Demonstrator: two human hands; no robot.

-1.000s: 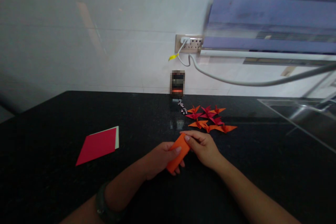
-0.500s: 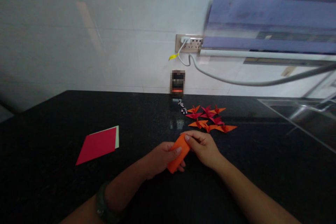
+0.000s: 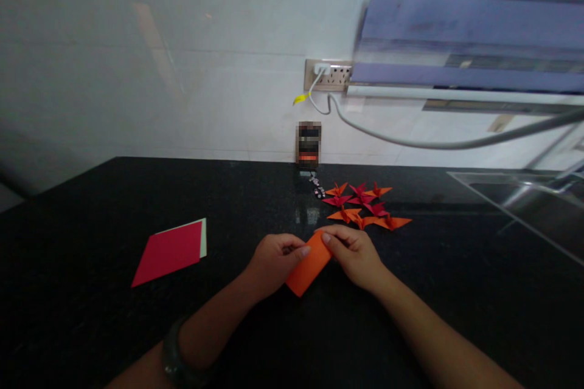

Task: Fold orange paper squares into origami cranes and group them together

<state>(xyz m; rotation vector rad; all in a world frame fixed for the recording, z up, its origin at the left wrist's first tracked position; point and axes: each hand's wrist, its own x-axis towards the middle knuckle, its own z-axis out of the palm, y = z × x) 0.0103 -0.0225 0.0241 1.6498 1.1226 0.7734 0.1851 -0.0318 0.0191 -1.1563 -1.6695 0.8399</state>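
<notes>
A folded sheet of orange paper (image 3: 308,270) is held at a slant between both hands, just above the dark counter. My left hand (image 3: 276,261) pinches its upper left edge, thumb on top and the other fingers behind. At the paper's upper right end, my right hand (image 3: 358,255) grips the corner between thumb and curled fingers. Beyond my right hand lies a cluster of several folded paper cranes (image 3: 362,220), some orange, some red. The undersides of both hands' fingers are mostly hidden.
A red paper sheet (image 3: 171,250) lies over a pale green one (image 3: 203,238) on the black counter (image 3: 91,328) at left. A blurred-out phone-like object (image 3: 309,146) with a beaded strap (image 3: 318,187) leans on the wall. A sink (image 3: 529,194) is at right; a cable (image 3: 410,143) hangs above.
My left hand has slid up along the orange paper, and its fingers no longer show below it. The paper looks flatter and wider to me. My right hand has barely moved.
</notes>
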